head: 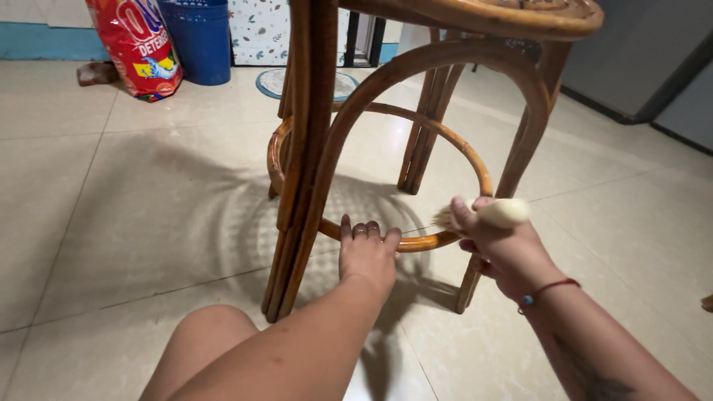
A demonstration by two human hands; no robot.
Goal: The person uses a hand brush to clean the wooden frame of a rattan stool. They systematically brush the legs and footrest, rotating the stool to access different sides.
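1. Low on the rattan stool [319, 148], left hand [366, 252] grip: fingers curled over the lower ring rung [416, 241], grasping it.
2. Right hand [499, 245] grip clenched on a small brush [490, 214] with a pale rounded handle; bristles point left and touch the ring rung, just beside the left fingers.
3. Red string bracelet [546, 288] on the right wrist.
4. Bare knee [212, 334] below, near the stool's front leg.
5. Stool stands upright on the tiled floor [111, 223].
6. Far back: red detergent bag [137, 48] leaning beside a blue bin [199, 41]; round mat [273, 82] behind the stool.
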